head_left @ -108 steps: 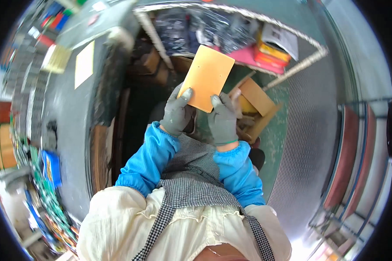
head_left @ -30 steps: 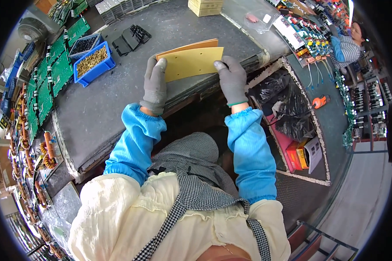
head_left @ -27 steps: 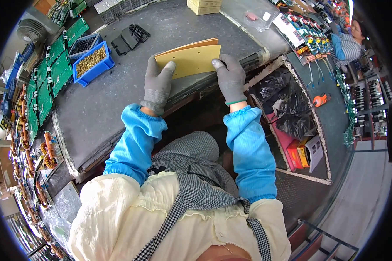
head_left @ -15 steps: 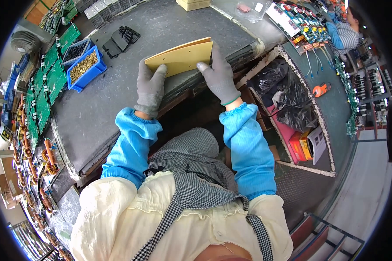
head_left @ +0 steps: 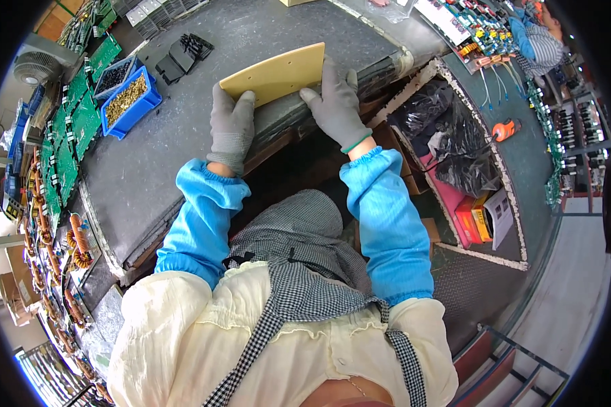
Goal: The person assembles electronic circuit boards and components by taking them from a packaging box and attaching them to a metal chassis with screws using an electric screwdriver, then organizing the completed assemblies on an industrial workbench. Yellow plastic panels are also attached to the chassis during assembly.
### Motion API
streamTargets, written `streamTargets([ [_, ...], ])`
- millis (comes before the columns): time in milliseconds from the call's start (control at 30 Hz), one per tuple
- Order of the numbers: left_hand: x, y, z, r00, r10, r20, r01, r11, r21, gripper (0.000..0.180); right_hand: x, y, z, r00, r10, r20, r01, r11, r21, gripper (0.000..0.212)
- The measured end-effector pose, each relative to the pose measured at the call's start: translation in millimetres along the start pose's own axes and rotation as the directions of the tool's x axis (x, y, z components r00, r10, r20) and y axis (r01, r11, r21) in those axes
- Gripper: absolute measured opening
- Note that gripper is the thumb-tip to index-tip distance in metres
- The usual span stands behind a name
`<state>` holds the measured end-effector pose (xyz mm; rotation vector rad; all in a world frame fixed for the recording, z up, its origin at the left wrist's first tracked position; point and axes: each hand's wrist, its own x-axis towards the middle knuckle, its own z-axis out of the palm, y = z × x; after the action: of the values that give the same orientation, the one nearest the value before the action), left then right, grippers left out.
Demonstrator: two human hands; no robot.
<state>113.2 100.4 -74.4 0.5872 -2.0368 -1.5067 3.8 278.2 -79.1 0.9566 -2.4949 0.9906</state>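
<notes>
A thin yellow-tan board (head_left: 273, 73) is held flat-ish, just over the near edge of the dark grey workbench (head_left: 183, 156), w/ its long side running along that edge. Prob kept low and level like that so it can be lined up against the bench edge, but that's only a guess from the pose.

Left hand (head_left: 232, 125), grey glove: closed on the board's near-left corner, thumb on top, fingers tucked under it. Right hand (head_left: 336, 102), also gloved: spread fairly wide, fingers laid flat across the board's right end, thumb pointing back toward the left hand. Whether anything is curled under on that side can't be told, so it's more of a press/steady than a clear pinch.

Relative to the board: blue bin of small brass-coloured parts (head_left: 130, 102) is to the left, well apart; black plastic pieces (head_left: 183, 54) lie beyond-left; green circuit boards (head_left: 75, 129) are further left of the bin. Black bags in a box (head_left: 441, 136) sit off to the right, below bench level.
</notes>
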Motion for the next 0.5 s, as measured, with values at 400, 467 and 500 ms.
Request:
streamTargets([
  [400,-0.1,9.0,9.9,0.993,-0.03,-0.116,0.059,0.965,0.254,0.052,-1.3,1.4,0.7,0.995,0.061,0.076,-0.055,0.995,-0.083,0.061],
  [467,-2.5,14.7,13.0,0.989,-0.038,-0.143,0.081,0.947,0.312,0.055,-1.8,2.3,-3.2,0.993,0.068,0.101,-0.062,0.996,-0.069,0.06],
  [500,-2.1,12.5,13.4,0.988,-0.036,-0.149,0.081,0.946,0.313,0.055,-1.2,2.1,-4.2,0.989,0.077,0.124,-0.07,0.996,-0.057,0.058],
])
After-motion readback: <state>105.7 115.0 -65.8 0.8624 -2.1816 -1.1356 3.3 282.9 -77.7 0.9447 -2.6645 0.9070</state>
